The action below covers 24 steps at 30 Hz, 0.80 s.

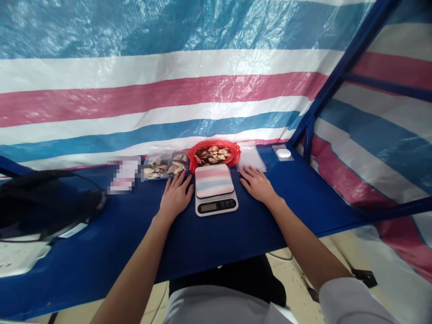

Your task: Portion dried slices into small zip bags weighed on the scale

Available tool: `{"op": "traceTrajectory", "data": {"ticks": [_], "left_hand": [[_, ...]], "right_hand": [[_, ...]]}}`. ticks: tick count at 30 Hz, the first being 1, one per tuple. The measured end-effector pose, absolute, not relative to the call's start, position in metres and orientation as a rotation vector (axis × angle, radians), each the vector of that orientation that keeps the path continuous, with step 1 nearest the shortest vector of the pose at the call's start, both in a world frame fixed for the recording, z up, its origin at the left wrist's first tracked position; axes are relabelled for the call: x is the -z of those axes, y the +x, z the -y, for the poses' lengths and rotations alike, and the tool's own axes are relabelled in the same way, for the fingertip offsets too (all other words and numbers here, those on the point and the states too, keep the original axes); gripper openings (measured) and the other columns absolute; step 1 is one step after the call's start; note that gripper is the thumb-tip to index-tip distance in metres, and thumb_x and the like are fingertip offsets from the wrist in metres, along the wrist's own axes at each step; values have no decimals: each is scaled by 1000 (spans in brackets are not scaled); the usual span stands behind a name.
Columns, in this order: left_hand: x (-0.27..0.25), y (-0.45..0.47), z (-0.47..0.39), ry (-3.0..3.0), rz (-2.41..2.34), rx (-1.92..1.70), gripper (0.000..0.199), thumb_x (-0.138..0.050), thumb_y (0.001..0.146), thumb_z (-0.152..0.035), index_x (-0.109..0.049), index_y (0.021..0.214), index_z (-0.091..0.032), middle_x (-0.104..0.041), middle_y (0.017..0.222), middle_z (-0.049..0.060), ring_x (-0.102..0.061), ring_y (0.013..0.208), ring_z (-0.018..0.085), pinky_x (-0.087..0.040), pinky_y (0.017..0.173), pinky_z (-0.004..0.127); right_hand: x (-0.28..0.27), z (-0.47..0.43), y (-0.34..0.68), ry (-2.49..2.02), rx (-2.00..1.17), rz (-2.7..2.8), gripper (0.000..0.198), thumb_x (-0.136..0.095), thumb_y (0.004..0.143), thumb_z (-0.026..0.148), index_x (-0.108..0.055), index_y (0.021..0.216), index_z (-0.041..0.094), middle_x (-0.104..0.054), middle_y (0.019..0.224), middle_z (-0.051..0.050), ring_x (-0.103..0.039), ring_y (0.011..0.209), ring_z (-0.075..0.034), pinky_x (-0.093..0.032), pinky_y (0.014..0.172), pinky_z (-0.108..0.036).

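My left hand [177,194] lies flat on the blue table [216,245], fingers apart, just left of a white digital scale [214,180]. Its fingertips reach the near edge of clear bags of dried slices [157,167]. On the scale's other side, my right hand [257,183] also rests palm down with fingers spread. Those fingertips are at the near edge of a stack of clear plastic bags [252,156]. Behind the scale stands an open red plastic bag [192,155] filled with brown and pale dried slices [216,154]. Nothing lies on the scale's shiny plate.
At the left are a black bag-like item [50,198], a white power strip [22,256] and a blurred-out card [124,175]. A small white rounded object [283,153] sits at the back right. Striped sheeting [151,103] and a blue metal frame [337,74] enclose the table.
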<state>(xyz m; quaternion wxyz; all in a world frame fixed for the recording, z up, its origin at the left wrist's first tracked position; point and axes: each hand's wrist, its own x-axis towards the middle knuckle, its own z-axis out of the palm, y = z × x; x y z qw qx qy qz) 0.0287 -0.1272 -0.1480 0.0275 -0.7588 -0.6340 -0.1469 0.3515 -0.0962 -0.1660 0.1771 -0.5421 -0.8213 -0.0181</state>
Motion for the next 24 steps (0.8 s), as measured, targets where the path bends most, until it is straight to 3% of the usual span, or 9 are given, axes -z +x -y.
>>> {"op": "traceTrajectory", "data": {"ticks": [16, 24], "left_hand": [[154, 27, 127, -2334, 1948, 546, 47, -45, 99, -35, -60, 142, -23, -50, 156, 11, -41, 148, 33, -31, 122, 57], [154, 27, 128, -2326, 1930, 557, 47, -44, 100, -35, -62, 141, -22, -52, 154, 12, -43, 147, 34, -31, 122, 57]], "right_hand": [[166, 98, 351, -1557, 82, 2348, 45, -40, 105, 35, -61, 142, 20, -53, 153, -10, -48, 144, -31, -37, 121, -51], [150, 93, 352, -1553, 89, 2234, 39, -48, 102, 38, -66, 135, 26, -62, 144, -5, -58, 135, -26, -52, 110, -41]]}}
